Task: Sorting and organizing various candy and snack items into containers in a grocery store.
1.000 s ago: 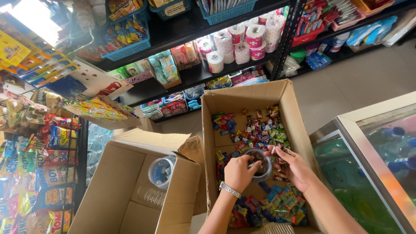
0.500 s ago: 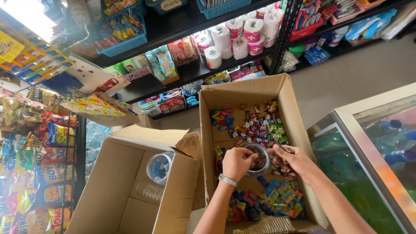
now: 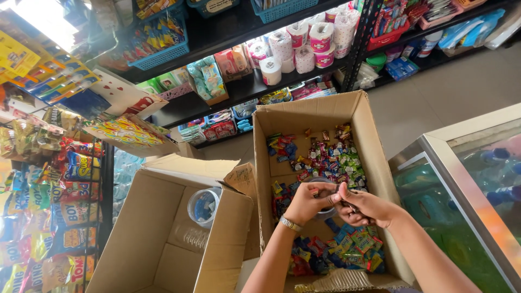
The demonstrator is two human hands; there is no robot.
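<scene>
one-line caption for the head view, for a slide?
Both hands, left and right, meet over a small clear jar in a candy-filled cardboard box.

Left hand [image 3: 306, 202], right hand [image 3: 364, 207] together

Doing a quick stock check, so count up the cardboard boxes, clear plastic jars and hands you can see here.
Cardboard boxes: 2, the candy box and the left box
Clear plastic jars: 2, one between the left hand and right hand, partly hidden, one in the left box
Hands: 2
Total: 6
</scene>
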